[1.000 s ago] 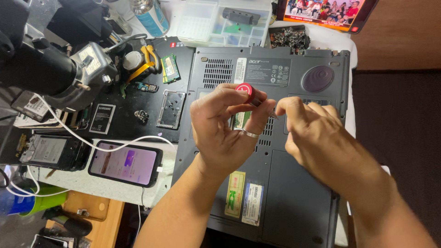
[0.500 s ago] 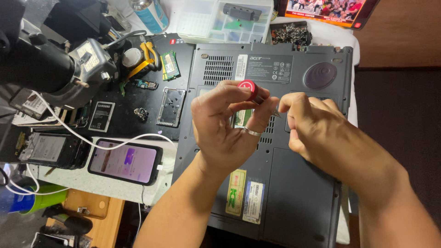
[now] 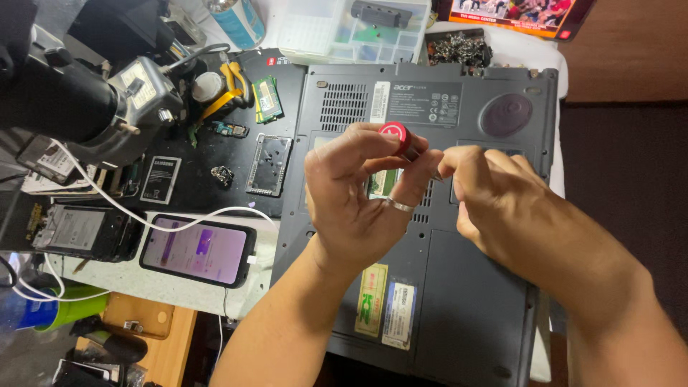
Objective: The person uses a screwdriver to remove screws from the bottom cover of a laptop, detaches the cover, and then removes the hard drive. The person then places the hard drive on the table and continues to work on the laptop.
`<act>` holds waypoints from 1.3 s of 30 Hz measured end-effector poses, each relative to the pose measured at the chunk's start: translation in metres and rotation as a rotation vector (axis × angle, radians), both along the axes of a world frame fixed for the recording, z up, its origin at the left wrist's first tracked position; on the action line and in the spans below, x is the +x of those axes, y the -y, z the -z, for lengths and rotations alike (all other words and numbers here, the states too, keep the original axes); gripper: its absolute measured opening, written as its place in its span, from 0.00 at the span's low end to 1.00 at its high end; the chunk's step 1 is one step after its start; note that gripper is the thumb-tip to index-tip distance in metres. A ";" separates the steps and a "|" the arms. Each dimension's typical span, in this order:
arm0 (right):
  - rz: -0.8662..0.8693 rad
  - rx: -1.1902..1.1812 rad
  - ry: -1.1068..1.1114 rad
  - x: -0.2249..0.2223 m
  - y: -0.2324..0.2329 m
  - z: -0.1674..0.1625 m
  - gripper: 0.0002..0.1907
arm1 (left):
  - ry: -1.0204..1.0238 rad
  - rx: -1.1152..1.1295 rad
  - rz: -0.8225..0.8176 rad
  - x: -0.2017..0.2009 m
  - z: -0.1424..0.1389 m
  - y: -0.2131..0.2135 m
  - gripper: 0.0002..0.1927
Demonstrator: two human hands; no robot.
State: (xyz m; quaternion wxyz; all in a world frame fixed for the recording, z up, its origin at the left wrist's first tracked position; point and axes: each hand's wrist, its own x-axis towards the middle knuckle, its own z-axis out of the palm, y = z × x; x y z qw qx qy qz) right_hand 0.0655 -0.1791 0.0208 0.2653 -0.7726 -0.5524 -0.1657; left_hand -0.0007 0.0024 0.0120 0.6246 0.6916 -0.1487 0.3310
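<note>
Pinching a red-capped screwdriver (image 3: 395, 136), left hand (image 3: 358, 193) over upturned grey laptop (image 3: 459, 301)

A small round red cap of glossy plastic (image 3: 394, 135) sits at the left hand's (image 3: 358, 197) fingertips. A smooth silver metal ring (image 3: 399, 206) circles one finger. Beneath the fingers lies a dark grey laptop base of matt plastic (image 3: 466, 287) with glossy paper stickers (image 3: 387, 312). Left of the fingers, a glossy glass-fronted black phone (image 3: 198, 249).
</note>
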 end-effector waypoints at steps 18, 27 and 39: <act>0.194 -0.188 -0.206 0.012 0.026 0.004 0.15 | 0.034 0.013 -0.007 0.002 0.003 0.001 0.14; 0.212 -0.258 -0.173 0.005 0.015 0.007 0.08 | 0.038 0.030 -0.018 0.001 0.002 0.000 0.14; 0.409 -0.143 -0.559 0.029 0.066 0.002 0.15 | -0.116 0.132 0.258 -0.005 0.013 0.034 0.14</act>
